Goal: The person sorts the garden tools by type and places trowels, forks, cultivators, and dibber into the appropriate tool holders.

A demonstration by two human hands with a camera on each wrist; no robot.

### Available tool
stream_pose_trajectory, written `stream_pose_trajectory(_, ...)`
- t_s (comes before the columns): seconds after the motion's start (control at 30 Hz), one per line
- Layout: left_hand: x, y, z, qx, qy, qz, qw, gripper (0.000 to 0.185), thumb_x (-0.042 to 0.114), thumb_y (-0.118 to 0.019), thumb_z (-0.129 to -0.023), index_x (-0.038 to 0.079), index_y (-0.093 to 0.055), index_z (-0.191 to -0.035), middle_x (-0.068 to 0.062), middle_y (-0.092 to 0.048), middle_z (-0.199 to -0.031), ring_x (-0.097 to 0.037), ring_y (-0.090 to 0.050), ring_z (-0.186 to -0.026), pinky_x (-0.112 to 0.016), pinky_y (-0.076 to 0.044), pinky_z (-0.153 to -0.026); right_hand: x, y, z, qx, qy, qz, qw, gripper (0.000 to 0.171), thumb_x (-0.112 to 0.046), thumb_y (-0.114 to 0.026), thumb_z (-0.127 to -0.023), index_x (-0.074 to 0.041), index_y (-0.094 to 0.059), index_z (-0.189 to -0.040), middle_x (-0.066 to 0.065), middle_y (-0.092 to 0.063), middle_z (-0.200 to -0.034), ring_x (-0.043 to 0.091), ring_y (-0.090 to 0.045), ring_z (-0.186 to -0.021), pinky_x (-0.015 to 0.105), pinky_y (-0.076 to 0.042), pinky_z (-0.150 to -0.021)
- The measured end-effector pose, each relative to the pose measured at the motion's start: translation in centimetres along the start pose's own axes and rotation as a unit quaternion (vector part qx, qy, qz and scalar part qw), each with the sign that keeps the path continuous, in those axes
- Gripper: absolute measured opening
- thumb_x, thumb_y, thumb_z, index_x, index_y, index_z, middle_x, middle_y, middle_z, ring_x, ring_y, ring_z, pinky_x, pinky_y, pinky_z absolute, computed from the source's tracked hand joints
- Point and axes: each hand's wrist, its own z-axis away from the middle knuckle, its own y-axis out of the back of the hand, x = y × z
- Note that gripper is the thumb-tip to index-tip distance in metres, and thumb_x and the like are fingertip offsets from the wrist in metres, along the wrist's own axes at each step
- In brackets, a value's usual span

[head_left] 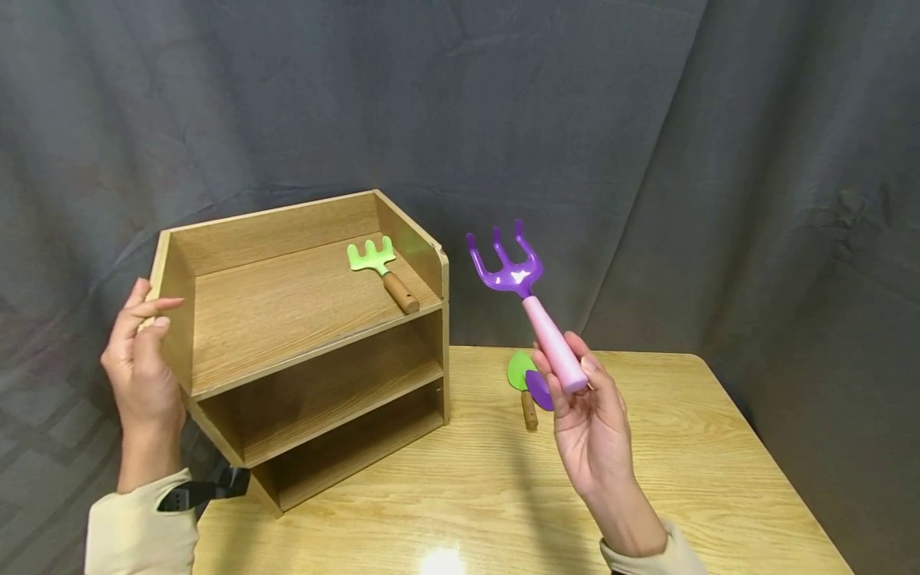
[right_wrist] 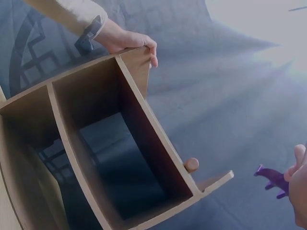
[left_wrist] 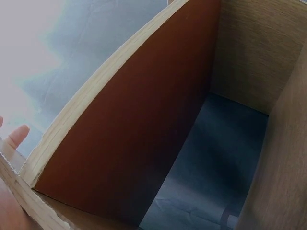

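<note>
My left hand [head_left: 147,359] grips the upper left side panel of a small wooden shelf [head_left: 287,347], thumb in front; the right wrist view also shows that hand [right_wrist: 129,40] at the shelf's corner. In my right hand [head_left: 592,423] is a toy hand fork with purple tines [head_left: 513,271] and a pink handle [head_left: 553,343]. It is held by the handle in the air to the right of the shelf, tines up. A green hand fork [head_left: 381,267] with a wooden handle lies on the top tier, near its right side.
Behind my right hand on the wooden table [head_left: 719,463] lie a green-bladed tool with a wooden handle [head_left: 529,411] and a purple blade [head_left: 539,391], partly hidden by my fingers. A grey curtain [head_left: 561,120] hangs behind. Two lower compartments face me.
</note>
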Motion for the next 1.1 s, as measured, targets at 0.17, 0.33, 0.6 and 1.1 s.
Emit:
stream_pose_trajectory(0.17,0.0,0.0,0.0,0.002,-0.001,0.009,1.0000,0.029,-0.003,-0.043,-0.088,-0.011,-0.069,-0.097,-0.020,-0.045,-0.142,-0.025,-0.037,-0.133,-0.024,-0.019,-0.107,0.1,-0.4,-0.3,-0.005,-0.012,-0.003,1.000,0.036,-0.005,-0.033,-0.104,0.009,-0.059,-0.124,0.035,-0.054,-0.123,0.038,-0.062,-0.108,0.029,-0.048,-0.086)
stream_pose_trajectory(0.33,0.0,0.0,0.0,0.001,-0.001,0.010,1.0000,0.029,-0.002,-0.043,-0.088,-0.011,-0.069,-0.097,-0.019,-0.046,-0.142,-0.025,-0.036,-0.133,-0.024,-0.018,-0.108,0.3,-0.9,-0.5,-0.019,-0.023,-0.007,1.000,0.036,-0.005,-0.033,-0.104,0.008,-0.059,-0.125,0.035,-0.053,-0.124,0.037,-0.061,-0.108,0.029,-0.048,-0.086)
stream_pose_trajectory(0.6,0.0,-0.1,0.0,0.001,0.000,0.007,1.0000,0.029,-0.002,-0.043,-0.089,-0.010,-0.070,-0.098,-0.019,-0.045,-0.143,-0.025,-0.036,-0.133,-0.024,-0.018,-0.107,1.1,-1.4,-0.9,-0.028,-0.052,-0.015,0.998,0.036,-0.007,-0.033,-0.104,0.007,-0.058,-0.126,0.033,-0.052,-0.128,0.037,-0.061,-0.110,0.027,-0.048,-0.086)
stream_pose_trajectory(1.1,0.1,0.0,0.1,-0.001,-0.003,0.002,1.0000,0.029,-0.001,-0.043,-0.089,-0.009,-0.070,-0.098,-0.020,-0.045,-0.143,-0.025,-0.036,-0.134,-0.025,-0.017,-0.108,3.6,-2.3,-1.4,-0.032,-0.098,-0.010,0.995,0.034,-0.006,-0.037,-0.103,0.004,-0.060,-0.125,0.032,-0.053,-0.126,0.033,-0.063,-0.107,0.025,-0.048,-0.084)
